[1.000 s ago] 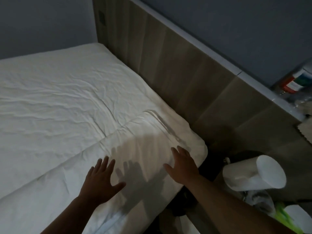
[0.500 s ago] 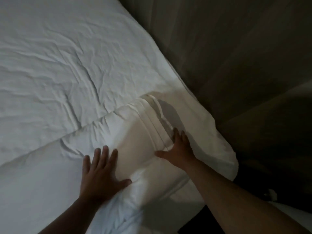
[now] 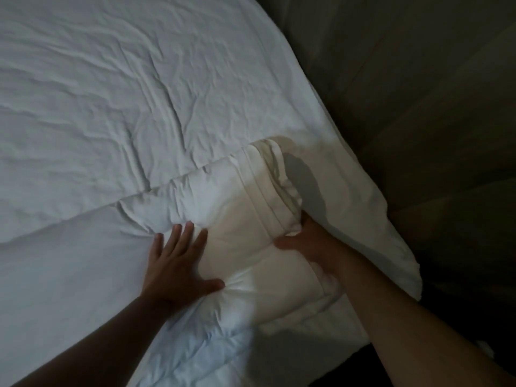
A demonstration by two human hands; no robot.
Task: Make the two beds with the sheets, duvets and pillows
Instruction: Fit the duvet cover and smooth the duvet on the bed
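Observation:
A wrinkled white sheet (image 3: 111, 93) covers the mattress at the top left. A white duvet (image 3: 245, 208) lies across the near part of the bed, its top edge running diagonally and its corner (image 3: 385, 227) hanging off by the headboard. My left hand (image 3: 176, 263) lies flat on the duvet with fingers spread, pressing it down. My right hand (image 3: 310, 241) has its fingers tucked under a bunched fold of the duvet, with only the thumb and the back of the hand showing. The fabric puffs up between the two hands.
A dark wooden headboard panel (image 3: 418, 107) runs along the right side of the bed. A dark gap (image 3: 460, 303) lies below the duvet's hanging corner at the lower right. A small pale object (image 3: 484, 349) shows at the right edge.
The view has dropped closer to the bed. My right hand has slid forward, its fingers going under the duvet fold. The duvet has bunched up between my hands, and my left hand presses deeper.

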